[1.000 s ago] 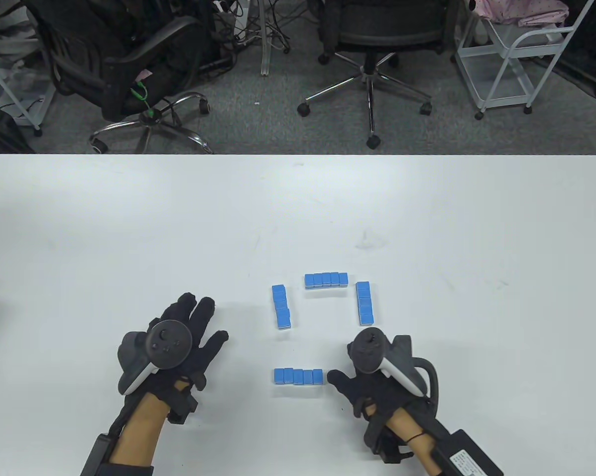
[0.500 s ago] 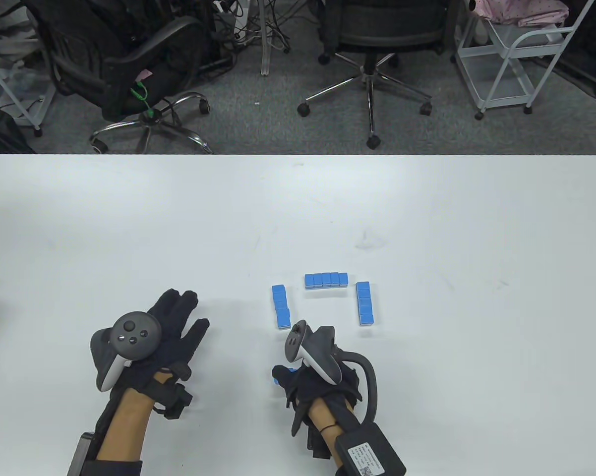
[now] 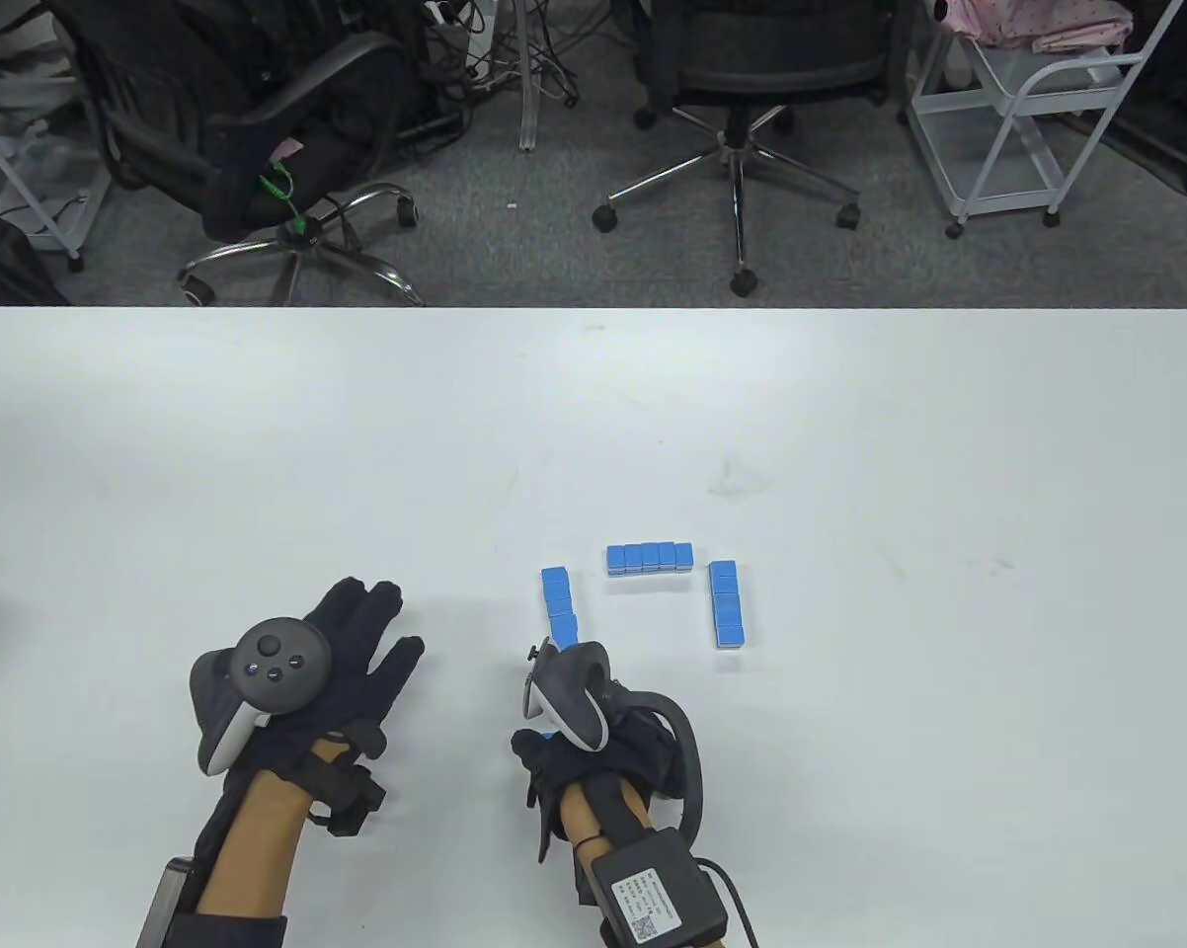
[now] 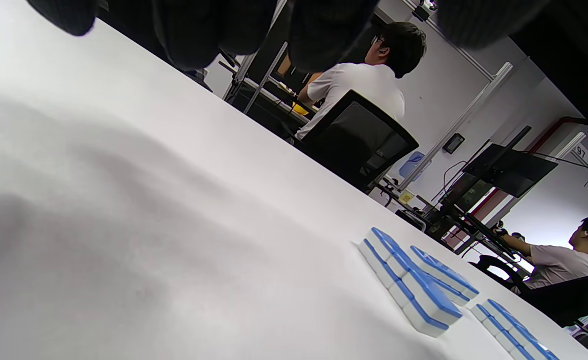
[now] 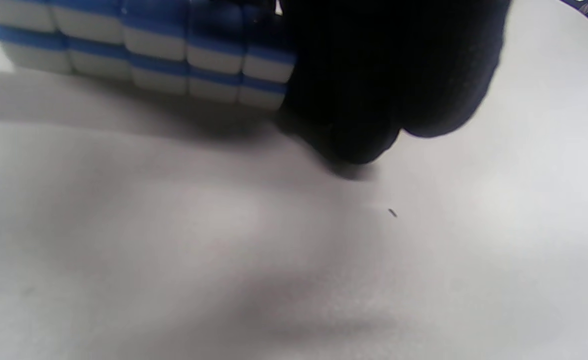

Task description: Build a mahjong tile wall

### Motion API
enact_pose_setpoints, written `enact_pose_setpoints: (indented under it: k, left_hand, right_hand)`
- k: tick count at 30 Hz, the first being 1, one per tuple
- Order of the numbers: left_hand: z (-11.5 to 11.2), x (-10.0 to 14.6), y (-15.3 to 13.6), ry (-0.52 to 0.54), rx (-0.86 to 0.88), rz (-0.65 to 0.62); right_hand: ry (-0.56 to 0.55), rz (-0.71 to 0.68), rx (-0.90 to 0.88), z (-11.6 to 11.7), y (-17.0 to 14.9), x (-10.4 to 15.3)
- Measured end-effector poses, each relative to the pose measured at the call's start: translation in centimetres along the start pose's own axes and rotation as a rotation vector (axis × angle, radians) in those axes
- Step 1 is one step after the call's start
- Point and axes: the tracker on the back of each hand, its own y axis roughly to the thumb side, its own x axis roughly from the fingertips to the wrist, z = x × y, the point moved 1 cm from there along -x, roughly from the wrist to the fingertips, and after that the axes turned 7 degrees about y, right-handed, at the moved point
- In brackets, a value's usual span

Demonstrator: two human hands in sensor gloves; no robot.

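from above, the right hand [image 3: 593, 760] hides the near tile row [image 5: 139, 55]. only the right wrist view shows it, fingers [image 5: 373, 90] touching its end; whether that grip holds it is unclear. the left hand [image 3: 327, 681] lies flat, spread, holding nothing.

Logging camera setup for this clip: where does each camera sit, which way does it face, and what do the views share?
Table view: above, looking down at the white table; shows both gloved hands, left hand, right hand, and three blue tile rows.
Left wrist view: low over the table, facing the left tile row; gloved fingers along the top.
Right wrist view: close at table level, facing the near tile row; fingers touch its end.
Shared: table view and left wrist view both show the left tile row.
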Motion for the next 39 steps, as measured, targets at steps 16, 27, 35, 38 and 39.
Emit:
enact_pose_setpoints:
  k: [16,27,35,38,39]
  left_hand:
    - [-0.2,0.1,0.0,-0.026,-0.027,0.02]
    - [-0.7,0.2,-0.5,-0.041,-0.039,0.044]
    - [-0.8,0.2,-0.6,-0.047,-0.045,0.058]
    - [-0.8,0.1,-0.7,-0.05,-0.05,0.059]
    - [-0.9,0.1,-0.7,-0.053,-0.049,0.059]
  right_hand:
    - [-0.129,0.079,0.147,0.0,0.4,1.0]
    - [-0.197,0.033,0.181,-0.2,0.1,0.8]
    - [-0.203,0.048,0.143,-1.1,-1.3,-0.4]
    - [-0.199,0.047,0.133,-1.4,-1.6,-0.7]
    - [-0.195,0.049,0.127,-1.6,-1.7,-0.8]
